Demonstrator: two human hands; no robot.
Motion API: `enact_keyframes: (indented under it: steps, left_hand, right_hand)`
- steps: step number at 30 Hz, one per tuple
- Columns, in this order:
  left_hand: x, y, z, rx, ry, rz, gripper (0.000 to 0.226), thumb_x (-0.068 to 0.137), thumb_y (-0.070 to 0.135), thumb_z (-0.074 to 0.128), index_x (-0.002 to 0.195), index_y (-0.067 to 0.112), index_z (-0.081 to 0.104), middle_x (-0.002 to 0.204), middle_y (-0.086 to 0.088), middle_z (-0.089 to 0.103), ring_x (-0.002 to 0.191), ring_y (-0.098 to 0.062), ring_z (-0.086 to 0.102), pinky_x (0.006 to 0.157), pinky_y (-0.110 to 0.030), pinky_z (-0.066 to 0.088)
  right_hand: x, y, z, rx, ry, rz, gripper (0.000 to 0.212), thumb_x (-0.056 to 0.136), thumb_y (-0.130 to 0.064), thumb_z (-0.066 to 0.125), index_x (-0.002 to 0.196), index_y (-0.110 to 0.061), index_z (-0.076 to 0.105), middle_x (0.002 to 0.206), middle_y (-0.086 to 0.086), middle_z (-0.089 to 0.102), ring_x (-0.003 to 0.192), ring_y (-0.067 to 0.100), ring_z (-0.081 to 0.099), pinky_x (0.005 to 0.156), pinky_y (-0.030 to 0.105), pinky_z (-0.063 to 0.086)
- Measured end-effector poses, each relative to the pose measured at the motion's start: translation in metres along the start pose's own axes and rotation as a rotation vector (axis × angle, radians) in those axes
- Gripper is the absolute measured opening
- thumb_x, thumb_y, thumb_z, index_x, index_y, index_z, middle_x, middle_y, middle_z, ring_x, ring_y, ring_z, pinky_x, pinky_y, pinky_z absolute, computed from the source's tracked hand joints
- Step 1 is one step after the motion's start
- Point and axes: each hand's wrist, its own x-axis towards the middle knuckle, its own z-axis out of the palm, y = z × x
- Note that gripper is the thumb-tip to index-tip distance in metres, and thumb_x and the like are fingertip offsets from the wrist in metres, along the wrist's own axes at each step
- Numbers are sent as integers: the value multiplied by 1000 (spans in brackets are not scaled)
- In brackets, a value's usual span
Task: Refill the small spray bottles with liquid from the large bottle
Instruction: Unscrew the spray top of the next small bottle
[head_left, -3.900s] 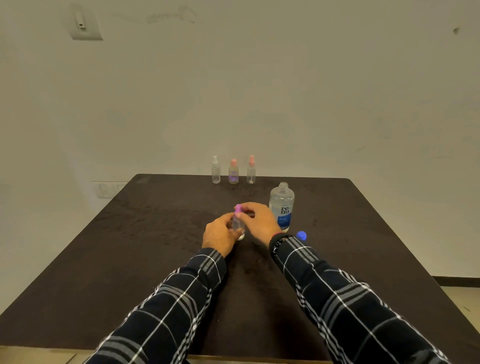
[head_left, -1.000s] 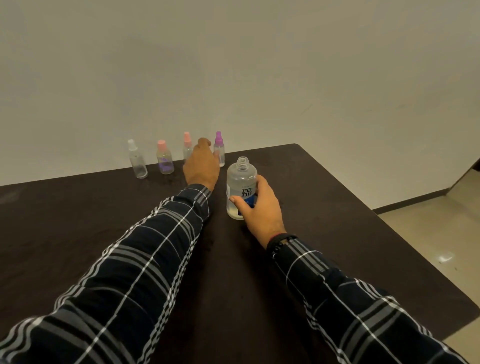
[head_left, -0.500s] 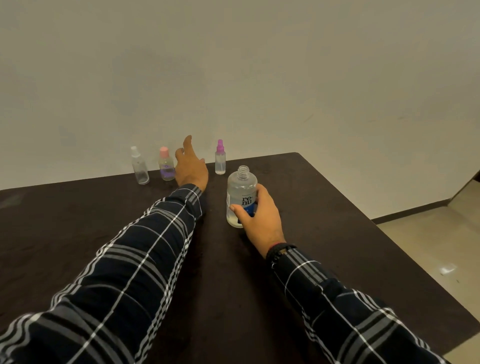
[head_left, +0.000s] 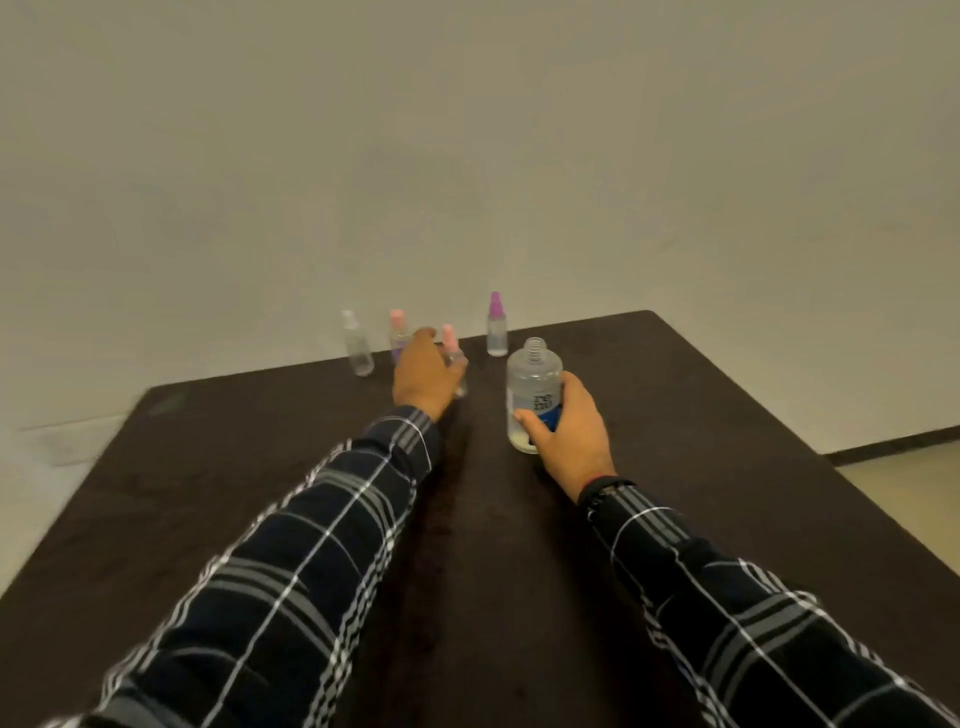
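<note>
Head view, one frame, some motion blur toward the far edge.

Large bottle (head_left: 534, 387): clear plastic, uncapped, with the threaded neck open at the top. It has a white and blue label with dark print. The body looks mostly empty, with a pale layer at the base. It stands upright on the dark counter (head_left: 727, 415), in the far half and right of centre. The right grip (head_left: 569, 434) holds it, thumb across the label and fingers wrapped round the near right side. A dark band sits at that wrist.

The small spray bottles are all clear-bodied and stand along the far edge.
- White-capped spray bottle (head_left: 357, 347): furthest left of the row, upright, untouched.
- Short pink-capped bottle (head_left: 397, 328): next along, its lower part hidden behind the left grip, with a purplish tint in the body.
- Pink-capped spray bottle (head_left: 451, 343): tilted slightly and nearer than the row. The left grip (head_left: 423, 382) is closed round its body, leaving the cap and right side showing. The blur hides the liquid level.
- Purple-capped spray bottle (head_left: 496, 326): upright at the far edge toward the far right corner, just beyond the large bottle and apart from it.

Both forearms wear dark plaid sleeves (head_left: 322, 561).
</note>
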Motion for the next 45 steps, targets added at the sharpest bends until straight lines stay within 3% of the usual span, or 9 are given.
enact_keyframes:
  steps: [11,23,28,30,32,35,38,41,45]
  left_hand:
    - [-132,-20,-76,150,-33,105,35,87,40,75,115,20,68,105,3,71,96,-16,64,85,-35,53]
    - [-175,-12,-70,131,-66,111,39,88,34,75,122,20,63,110,0,65,96,-14,60,91,-33,52]
    - [-182,-7,-69,83,-99,61,40,89,28,74,124,19,58,116,1,66,103,-15,63,95,-35,52]
    - [-182,-8,-68,23,-112,14,39,88,27,76,121,20,56,116,2,65,104,-15,63,96,-35,53]
    - [-183,-9,-67,-57,-110,-26,36,86,25,77,115,22,56,113,4,66,102,-13,65,95,-36,54]
    - [-184,-9,-67,-159,-103,-76,34,84,20,80,111,22,59,107,6,67,98,-10,66,91,-33,55]
    - [-185,-10,-68,-238,-95,-134,35,81,23,83,110,22,62,101,6,70,94,-8,67,84,-28,56]
    - [-183,-15,-67,-230,-68,-170,31,80,29,83,105,23,65,97,6,72,91,-6,69,79,-24,56]
    - [-182,-19,-65,-182,-56,-130,24,80,24,81,99,21,66,92,4,73,86,-8,70,81,-27,59]
  right_hand:
    - [-11,-18,-29,-97,-209,11,60,85,-24,78,134,-10,47,131,8,60,119,25,58,99,34,44]
    - [-31,-17,-43,-124,-294,25,62,83,-26,79,133,-12,46,133,7,59,121,24,57,101,36,45]
    - [-42,-30,-47,-32,-213,-31,96,75,-44,83,150,-16,30,152,4,40,137,21,43,111,42,41]
    - [-57,-43,-50,3,55,-191,75,83,-48,72,144,-22,37,143,-1,45,129,15,47,103,37,45]
    - [-73,-61,-49,-39,223,-435,38,90,-39,64,123,-24,52,115,-5,57,103,12,57,86,31,50]
    - [-82,-77,-26,-102,-79,-460,9,95,-27,59,104,-24,60,86,-9,61,75,6,59,72,29,54]
    - [-82,-70,8,-67,-336,-191,18,94,-26,64,111,-20,63,94,-8,65,85,5,61,83,28,56]
    - [-79,-62,32,-14,-327,-111,23,91,-33,68,109,-19,66,92,-6,66,84,6,61,73,18,50]
    - [-76,-57,46,38,-250,-12,18,85,-32,74,96,-22,64,84,-8,63,81,9,61,71,21,49]
